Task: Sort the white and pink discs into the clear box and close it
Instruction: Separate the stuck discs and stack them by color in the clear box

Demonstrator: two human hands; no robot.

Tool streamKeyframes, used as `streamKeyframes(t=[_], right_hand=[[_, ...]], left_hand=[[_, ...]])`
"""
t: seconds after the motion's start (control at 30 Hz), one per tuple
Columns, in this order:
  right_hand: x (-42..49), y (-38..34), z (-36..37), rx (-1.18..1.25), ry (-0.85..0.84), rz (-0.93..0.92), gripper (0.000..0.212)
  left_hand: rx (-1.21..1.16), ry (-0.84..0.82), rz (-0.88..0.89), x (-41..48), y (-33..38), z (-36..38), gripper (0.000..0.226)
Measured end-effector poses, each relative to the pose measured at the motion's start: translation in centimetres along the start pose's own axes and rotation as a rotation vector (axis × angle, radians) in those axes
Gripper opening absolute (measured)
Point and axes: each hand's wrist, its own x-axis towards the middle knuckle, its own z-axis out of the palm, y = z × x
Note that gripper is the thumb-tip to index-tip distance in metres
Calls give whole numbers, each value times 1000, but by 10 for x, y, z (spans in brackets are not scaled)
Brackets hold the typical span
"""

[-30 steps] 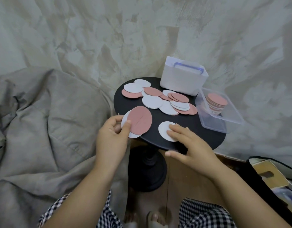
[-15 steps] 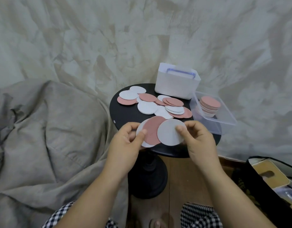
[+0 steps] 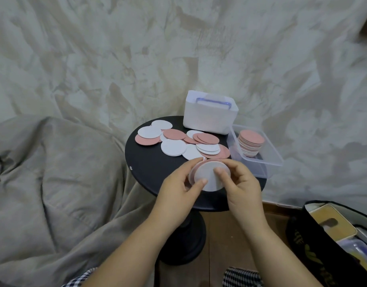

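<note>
Left grip and right grip are both clamped on the held stack, a few discs with a white one facing up and pink edges showing at its left side. A thumb from each grip presses on the white face; the other fingers curl round the stack's rim. The stack is held above the near part of the round black desk. Just beyond the grips, the loose discs, white and pink, lie overlapping on the desk. Beyond and to the right of the right grip, the clear box stands open at the desk's edge, holding a boxed stack with a pink disc on top. Behind the loose discs sits a white container with a blue handle. Left of the left grip lies grey fabric; a black bag lies right of the right grip.
</note>
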Motion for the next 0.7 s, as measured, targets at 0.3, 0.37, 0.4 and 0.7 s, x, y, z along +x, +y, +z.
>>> streamKeyframes(t=[0.3, 0.37, 0.4, 0.7], right_hand=[[-4, 16, 3, -189, -43, -133, 35], [-5, 23, 4, -287, -44, -223, 39], [-6, 25, 5, -322, -46, -252, 42], [-15, 14, 0, -166, 8, -150, 42]], left_hand=[[306, 51, 106, -3, -14, 6, 41], [397, 1, 122, -5, -15, 8, 51], [437, -28, 133, -7, -15, 9, 55], [204, 288, 181, -10, -15, 8, 34]])
